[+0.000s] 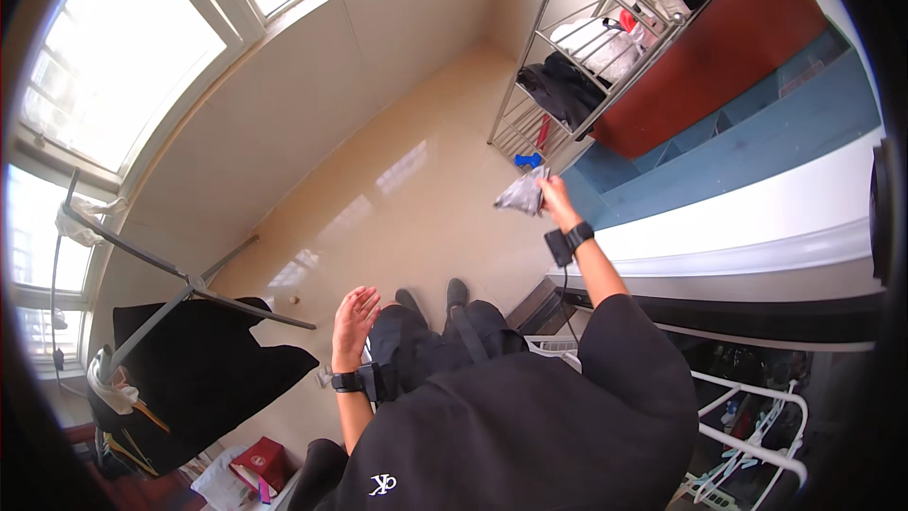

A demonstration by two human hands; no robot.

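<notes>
My right hand (554, 197) reaches forward past the white ledge and grips a crumpled grey cloth (521, 193) by one edge. The rest of the cloth hangs to the left of my fingers, above the floor. My left hand (356, 318) is raised in front of my body with its fingers stretched out and nothing in it. A black device is strapped to each wrist, and a cable runs down from the right one. Nearest to my left hand are my own dark-trousered legs.
A metal rack (544, 36) with clothes stands ahead, a blue object (528, 161) at its foot. At left, a folding drying stand (194, 282) carries a black garment (203, 355). A red box (260, 464) lies behind it. White hangers (747, 454) hang at lower right.
</notes>
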